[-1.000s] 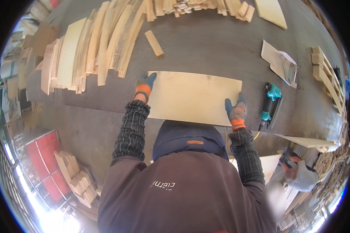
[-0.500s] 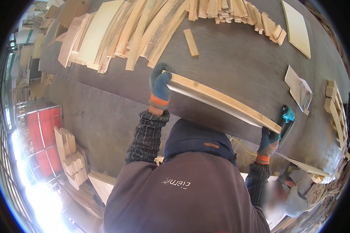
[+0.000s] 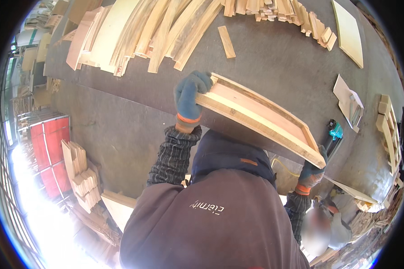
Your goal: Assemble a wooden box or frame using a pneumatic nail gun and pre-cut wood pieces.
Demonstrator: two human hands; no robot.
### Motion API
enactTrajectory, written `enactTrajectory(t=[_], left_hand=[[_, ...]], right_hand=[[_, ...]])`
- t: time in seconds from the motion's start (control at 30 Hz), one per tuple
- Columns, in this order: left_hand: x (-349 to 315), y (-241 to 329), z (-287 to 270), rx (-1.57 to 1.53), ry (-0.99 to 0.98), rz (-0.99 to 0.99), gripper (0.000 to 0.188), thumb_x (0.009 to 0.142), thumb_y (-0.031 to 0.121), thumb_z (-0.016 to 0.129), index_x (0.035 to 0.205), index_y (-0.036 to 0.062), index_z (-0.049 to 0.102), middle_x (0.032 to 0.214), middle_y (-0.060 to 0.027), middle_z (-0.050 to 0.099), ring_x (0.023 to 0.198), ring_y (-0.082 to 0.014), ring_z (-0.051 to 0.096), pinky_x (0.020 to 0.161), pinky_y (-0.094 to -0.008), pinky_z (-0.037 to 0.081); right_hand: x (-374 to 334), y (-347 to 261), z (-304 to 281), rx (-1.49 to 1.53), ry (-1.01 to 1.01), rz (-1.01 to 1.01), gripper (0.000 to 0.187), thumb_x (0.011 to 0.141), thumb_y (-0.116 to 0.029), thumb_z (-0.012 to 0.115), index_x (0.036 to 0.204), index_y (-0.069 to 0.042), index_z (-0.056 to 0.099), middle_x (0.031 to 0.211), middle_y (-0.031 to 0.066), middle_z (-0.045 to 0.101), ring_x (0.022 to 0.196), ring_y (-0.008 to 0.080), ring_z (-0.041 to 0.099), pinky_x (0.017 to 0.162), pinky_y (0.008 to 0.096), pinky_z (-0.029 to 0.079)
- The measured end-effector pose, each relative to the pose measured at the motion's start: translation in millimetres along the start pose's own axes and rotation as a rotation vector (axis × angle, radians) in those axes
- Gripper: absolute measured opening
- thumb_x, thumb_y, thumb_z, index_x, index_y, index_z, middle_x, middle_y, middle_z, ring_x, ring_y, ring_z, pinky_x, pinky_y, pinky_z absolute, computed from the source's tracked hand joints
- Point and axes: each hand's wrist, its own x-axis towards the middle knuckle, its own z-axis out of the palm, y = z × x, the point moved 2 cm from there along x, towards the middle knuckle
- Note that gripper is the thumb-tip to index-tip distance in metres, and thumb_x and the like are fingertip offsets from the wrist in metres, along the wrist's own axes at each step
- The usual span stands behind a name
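Note:
Both of my hands hold a shallow wooden frame (image 3: pixel 256 120) by its ends, tilted so that the flat panel inside its rails shows. My left hand (image 3: pixel 191 96), in a blue and orange work glove, is closed around the left end. At the right end my right hand (image 3: pixel 312 172) grips the corner in a matching glove; the rail hides part of its fingers. Just beyond the right hand a teal and black power nailer (image 3: pixel 334 132) lies on the dark worktable (image 3: pixel 283 67). One short loose wood strip (image 3: pixel 226 41) lies beyond the frame.
Long wood slats (image 3: pixel 166 36) and boards are piled at the far left, short blocks (image 3: pixel 296 15) at the far middle. A pale panel (image 3: pixel 349 36) lies far right, nearer papers (image 3: pixel 348 101). Stacked wood (image 3: pixel 80 172) stands left by a red panel (image 3: pixel 51 143). Another person (image 3: pixel 327 228) is at lower right.
The frame has been tilted, so its inner panel and both long rails now show instead of mainly one edge. Both hands still hold its ends. The nailer stays on the table.

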Motion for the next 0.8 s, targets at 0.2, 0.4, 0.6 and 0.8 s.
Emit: enactTrajectory(t=[0.2,0.4,0.6,0.8], left_hand=[[-16,-31,-11,0.006,0.055,-0.076,0.029,0.103,0.014,0.057,0.077,0.0018,0.055,0.087,-0.0130,0.063,0.097,-0.0284,0.061,0.110,-0.0481,0.043],[-44,-37,-22,0.078,0.184,-0.389,0.029,0.105,0.019,0.057,0.085,-0.0002,0.065,0.106,-0.0137,0.073,0.105,-0.0235,0.063,0.102,-0.0388,0.045],[-60,-26,-31,0.352,0.154,-0.445,0.026,0.103,0.013,0.053,0.108,-0.0038,0.073,0.130,-0.0150,0.069,0.124,-0.0225,0.060,0.111,-0.0358,0.042],[-95,-34,-39,0.368,0.163,-0.529,0.034,0.102,0.015,0.052,0.123,-0.0036,0.071,0.136,-0.0162,0.066,0.129,-0.0261,0.058,0.116,-0.0375,0.039]], right_hand=[[-3,-6,7,-0.166,-0.023,0.009,0.048,0.093,-0.011,0.078,0.136,-0.001,0.059,0.132,0.0140,0.064,0.122,0.0260,0.063,0.106,0.0388,0.051],[-12,6,11,-0.166,-0.055,0.037,0.059,0.088,-0.008,0.082,0.140,-0.003,0.055,0.136,0.0153,0.062,0.127,0.0281,0.061,0.111,0.0414,0.049],[-30,6,8,-0.101,-0.095,0.108,0.071,0.090,0.000,0.074,0.154,-0.003,0.043,0.152,0.0162,0.052,0.136,0.0267,0.055,0.114,0.0404,0.047],[-51,14,2,-0.278,-0.148,0.104,0.070,0.094,-0.016,0.075,0.155,-0.001,0.043,0.146,0.0195,0.059,0.133,0.0291,0.059,0.111,0.0398,0.048]])
